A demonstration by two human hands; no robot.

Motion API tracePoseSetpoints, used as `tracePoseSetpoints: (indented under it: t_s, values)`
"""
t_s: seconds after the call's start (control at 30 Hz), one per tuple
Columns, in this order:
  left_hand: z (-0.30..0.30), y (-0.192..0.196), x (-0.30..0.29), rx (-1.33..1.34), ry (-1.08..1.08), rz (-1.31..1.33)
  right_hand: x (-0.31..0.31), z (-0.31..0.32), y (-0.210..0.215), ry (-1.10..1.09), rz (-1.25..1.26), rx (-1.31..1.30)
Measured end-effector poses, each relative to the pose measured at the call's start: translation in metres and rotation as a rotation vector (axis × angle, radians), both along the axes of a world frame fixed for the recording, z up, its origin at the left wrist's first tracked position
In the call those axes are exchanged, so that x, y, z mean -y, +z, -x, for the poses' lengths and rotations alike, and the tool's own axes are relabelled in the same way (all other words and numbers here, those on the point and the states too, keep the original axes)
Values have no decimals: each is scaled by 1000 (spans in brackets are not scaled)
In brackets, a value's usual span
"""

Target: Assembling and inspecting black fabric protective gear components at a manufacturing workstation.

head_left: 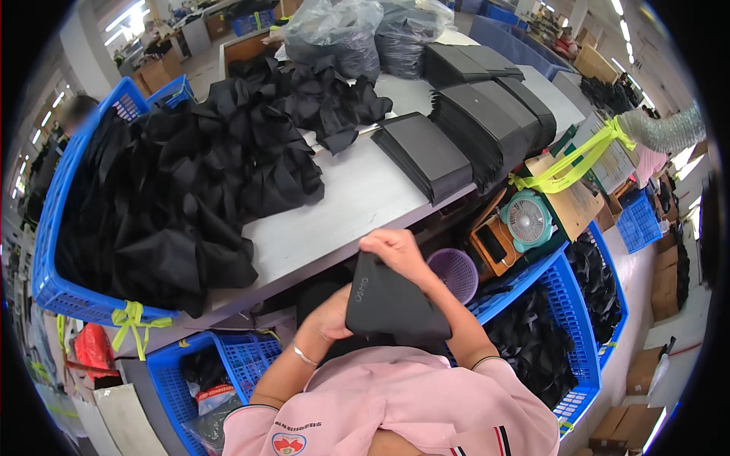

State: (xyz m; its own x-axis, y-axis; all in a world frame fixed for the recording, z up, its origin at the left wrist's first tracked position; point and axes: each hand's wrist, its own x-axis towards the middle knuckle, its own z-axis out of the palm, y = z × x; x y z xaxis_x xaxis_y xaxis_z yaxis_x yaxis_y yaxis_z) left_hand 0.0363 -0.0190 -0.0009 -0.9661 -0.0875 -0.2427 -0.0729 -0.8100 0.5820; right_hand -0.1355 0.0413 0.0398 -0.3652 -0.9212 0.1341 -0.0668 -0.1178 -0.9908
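A black fabric piece (395, 304) with small grey print hangs in front of my chest. My right hand (397, 251) pinches its upper corner, the fingers closed and the wrist bent over its right side. Against its left edge is my left hand (331, 313), its fingers hidden by the fabric; I cannot tell whether they are inside or behind it. On the table beyond, a large heap of loose black fabric pieces (182, 182) lies to the left. Flat black pieces in neat stacks (426, 152) stand to the right.
The grey table (365, 186) has a blue basket (46, 228) at its left end and filled plastic bags (334, 38) at the back. Blue crates (582, 334) of black fabric stand right, another crate (255, 365) lower left. A purple basket (454, 275) and teal fan (528, 220) are near my right arm.
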Motion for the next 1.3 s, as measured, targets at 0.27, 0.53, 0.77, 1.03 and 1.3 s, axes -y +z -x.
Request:
tracePoseSetpoints:
  t_s: [0.27,0.53,0.77,1.03,1.3]
  values:
    - [39,-21,2,-197,-59,327,61,-119,-154,365,-499,281]
    - [6,-31,52,-61,191,677,17,-103,-151,-79,-61,230]
    - [-33,-43,59,30,303,1043,4,-27,-58,-443,15,-219]
    - [-18,-46,80,23,286,1505,-3,-7,-37,179,21,624]
    - [59,-50,41,-6,281,1994,28,56,-34,-251,-51,274]
